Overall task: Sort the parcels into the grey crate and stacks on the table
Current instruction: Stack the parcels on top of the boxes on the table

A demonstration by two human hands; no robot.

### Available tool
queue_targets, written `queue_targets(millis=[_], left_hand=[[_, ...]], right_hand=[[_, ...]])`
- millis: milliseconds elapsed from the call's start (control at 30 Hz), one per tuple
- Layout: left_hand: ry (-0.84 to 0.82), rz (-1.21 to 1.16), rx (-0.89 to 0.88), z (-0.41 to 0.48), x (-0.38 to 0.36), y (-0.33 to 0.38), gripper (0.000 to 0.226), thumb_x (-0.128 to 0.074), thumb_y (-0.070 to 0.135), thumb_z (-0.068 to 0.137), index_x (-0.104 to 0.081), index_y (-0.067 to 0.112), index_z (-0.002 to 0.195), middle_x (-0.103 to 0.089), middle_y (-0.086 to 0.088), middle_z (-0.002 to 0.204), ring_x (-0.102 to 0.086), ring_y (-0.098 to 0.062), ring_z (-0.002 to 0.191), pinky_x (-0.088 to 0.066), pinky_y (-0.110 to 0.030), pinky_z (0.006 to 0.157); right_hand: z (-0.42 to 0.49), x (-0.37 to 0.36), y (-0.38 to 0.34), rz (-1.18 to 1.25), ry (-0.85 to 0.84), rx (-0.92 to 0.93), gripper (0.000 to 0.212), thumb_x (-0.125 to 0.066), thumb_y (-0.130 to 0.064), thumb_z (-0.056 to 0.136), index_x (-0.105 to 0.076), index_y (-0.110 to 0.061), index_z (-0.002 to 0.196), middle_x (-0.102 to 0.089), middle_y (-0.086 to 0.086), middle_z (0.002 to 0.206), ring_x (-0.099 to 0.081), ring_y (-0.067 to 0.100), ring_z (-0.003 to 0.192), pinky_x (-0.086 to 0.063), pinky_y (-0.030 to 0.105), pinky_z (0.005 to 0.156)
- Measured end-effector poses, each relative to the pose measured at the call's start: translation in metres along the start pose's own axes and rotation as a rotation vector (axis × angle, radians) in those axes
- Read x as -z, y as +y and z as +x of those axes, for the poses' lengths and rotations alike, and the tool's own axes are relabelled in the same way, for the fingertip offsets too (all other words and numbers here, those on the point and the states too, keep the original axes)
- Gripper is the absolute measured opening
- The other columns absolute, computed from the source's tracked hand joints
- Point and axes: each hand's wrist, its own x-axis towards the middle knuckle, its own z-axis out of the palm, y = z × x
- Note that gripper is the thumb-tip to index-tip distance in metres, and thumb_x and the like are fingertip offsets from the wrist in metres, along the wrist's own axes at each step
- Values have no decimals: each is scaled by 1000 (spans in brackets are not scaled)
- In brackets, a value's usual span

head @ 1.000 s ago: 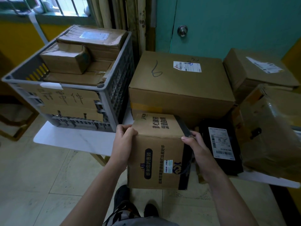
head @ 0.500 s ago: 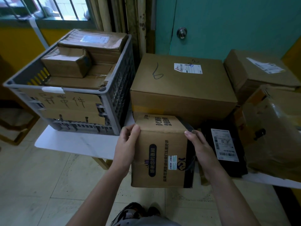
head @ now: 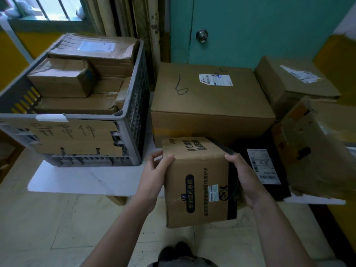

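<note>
- The printed cardboard box (head: 198,182) is in the air between both hands, at the front edge of the white table (head: 86,180). Its lower part hangs in front of that edge. It is in almost the same place as one second ago.
- The left hand (head: 154,176) has changed its hold. Before, its fingers were curled over the upper left corner. Now the thumb lies on the top front edge and the fingers go behind the left side.
- The right hand (head: 246,182) keeps its hold as before: the palm is against the black right side and the fingertips are hooked over the upper right corner.
- Just right of the held box, a black parcel (head: 264,166) with a white label lies flat on the table.
- To the left, the grey crate (head: 134,122) stands on the table, filled with brown boxes (head: 63,79) nearly up to its rim.
- Behind the held box sits a large box (head: 210,97) marked "6" by hand.
</note>
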Motion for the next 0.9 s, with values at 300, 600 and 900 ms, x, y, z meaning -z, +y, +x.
queue_targets(millis=[300, 600, 900], left_hand=[[-119, 23, 226, 16, 9, -4, 42, -61, 40, 92, -57, 22, 130, -65, -3, 115, -60, -20, 108, -46, -40, 82], [-112, 81, 268, 26, 13, -7, 51, -65, 41, 92, -49, 26, 138, -66, -2, 114, -64, -21, 104, -52, -44, 90], [-147, -95, 146, 19, 18, -5, 53, -73, 28, 86, -51, 29, 134, -75, 1, 110, -73, -21, 100, -57, -43, 85]], right_hand=[[-4, 3, 12, 95, -5, -80, 61, -67, -68, 70, -68, -26, 115, -69, 10, 115, -63, 29, 111, -50, 53, 97], [-6, 3, 9, 101, -16, -115, 25, -63, -30, 90, -57, -18, 111, -64, 13, 106, -61, 27, 95, -46, 37, 71], [-2, 8, 5, 74, -101, -25, 104, -81, -66, 59, -33, -46, 150, -47, -8, 145, -42, 20, 134, -35, 51, 111]])
